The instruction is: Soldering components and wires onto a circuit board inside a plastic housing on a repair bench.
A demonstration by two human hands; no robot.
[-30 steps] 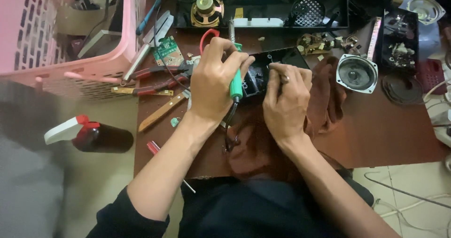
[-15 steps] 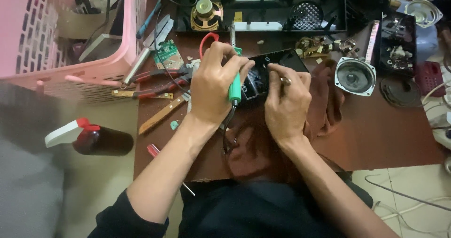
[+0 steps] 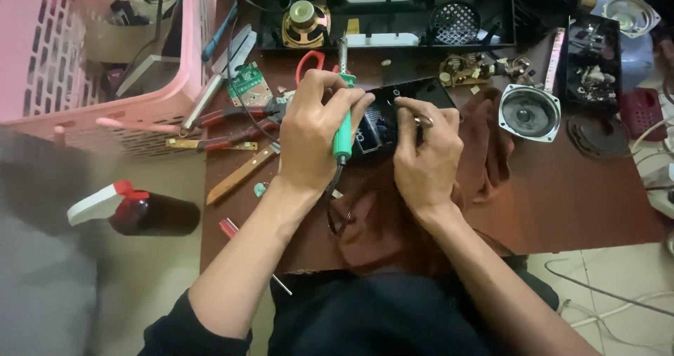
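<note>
Head view of a repair in progress on a dark brown surface (image 3: 576, 201). The left hand (image 3: 312, 135) has its grip clamped around the green handle of a soldering iron (image 3: 342, 124), the metal shaft pointing away from the person and the cord trailing down from the handle's near end. The right hand (image 3: 425, 159) lies just right of the iron, fingers curled together on the edge of a small black device (image 3: 382, 121); whether the fingertips pinch anything further cannot be told. The black device lies between the two hands, on a brown cloth (image 3: 484, 145) that spreads right of it and toward the person.

Positions relative to the black device:
- Left: red-handled pliers (image 3: 225, 128), a wooden-handled tool (image 3: 239, 175) and a small green circuit board (image 3: 247, 83).
- Far left: a pink basket (image 3: 42, 68) at the surface's edge, with a dark spray bottle (image 3: 137, 212) with a white and red head lying on the floor nearer the person.
- Beyond: a long black housing (image 3: 393, 15) holding a brass-coloured speaker (image 3: 305, 22) and a round grille (image 3: 455, 22).
- Right: a loose square-framed speaker (image 3: 529, 111), and further right a black tray of small parts (image 3: 593, 61).
</note>
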